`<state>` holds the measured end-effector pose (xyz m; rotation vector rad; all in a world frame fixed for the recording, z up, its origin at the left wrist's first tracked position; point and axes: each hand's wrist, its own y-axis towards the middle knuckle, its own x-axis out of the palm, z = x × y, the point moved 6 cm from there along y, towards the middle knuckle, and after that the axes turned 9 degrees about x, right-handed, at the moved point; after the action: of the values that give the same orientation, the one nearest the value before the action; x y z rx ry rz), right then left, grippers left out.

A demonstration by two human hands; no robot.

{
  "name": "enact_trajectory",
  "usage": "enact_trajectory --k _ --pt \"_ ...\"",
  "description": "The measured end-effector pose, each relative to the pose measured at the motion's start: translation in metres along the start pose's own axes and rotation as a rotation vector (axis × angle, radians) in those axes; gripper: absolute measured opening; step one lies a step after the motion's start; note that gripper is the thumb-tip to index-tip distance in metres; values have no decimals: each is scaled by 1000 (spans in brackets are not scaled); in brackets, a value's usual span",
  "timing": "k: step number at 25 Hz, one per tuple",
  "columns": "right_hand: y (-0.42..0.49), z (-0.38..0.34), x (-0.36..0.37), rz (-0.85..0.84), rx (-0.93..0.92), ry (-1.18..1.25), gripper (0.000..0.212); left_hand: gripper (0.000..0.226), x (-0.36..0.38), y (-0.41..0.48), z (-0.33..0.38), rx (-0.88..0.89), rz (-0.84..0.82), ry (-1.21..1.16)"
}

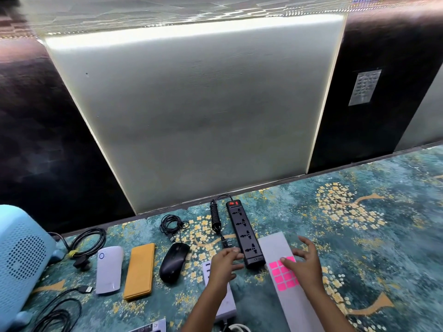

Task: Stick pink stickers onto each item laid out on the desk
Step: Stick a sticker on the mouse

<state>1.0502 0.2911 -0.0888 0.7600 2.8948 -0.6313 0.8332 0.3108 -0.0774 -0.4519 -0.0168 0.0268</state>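
Grey sticker sheet [275, 243] lying lengthwise toward the desk's [359, 236] near edge, pink stickers [279, 275] in a block on it, right hand [305, 264] spread wide, one fingertip on the pink, left hand [224, 263] loosely bent, gripping nothing, beside the black power strip's [244, 232] near end

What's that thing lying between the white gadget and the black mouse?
In the head view, a flat mustard-yellow case lies between the white gadget and the black mouse, apart from both.
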Motion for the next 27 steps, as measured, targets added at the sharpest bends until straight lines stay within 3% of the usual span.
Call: enact_trajectory --k 3,8,11,15,19,22,24,27 --pt "5 15 -13 105 41 -115 74 12 -15 5 -1 43 88 -26" --pt "3 26 -3 141 -39 -372 74 11 -44 12 -1 211 216 17" --pt "0 17 3 154 -119 -525 74 16 -71 15 2 367 344 247" --pt "-7 4 12 152 -186 -479 61 49 -113 28 6 437 559 807" --pt "-24 -16 35 25 -245 -297 42 73 -140 51 -11 202 372 1071" --pt "-31 -30 57 -79 -261 -243 38 65 -142 61 -13 267 259 1213" --pt "-33 -34 75 -142 -271 -249 37 53 -148 61 -9 282 287 1029" --pt "-37 -39 102 -244 -277 -228 26 36 -155 61 -18 102 329 79"
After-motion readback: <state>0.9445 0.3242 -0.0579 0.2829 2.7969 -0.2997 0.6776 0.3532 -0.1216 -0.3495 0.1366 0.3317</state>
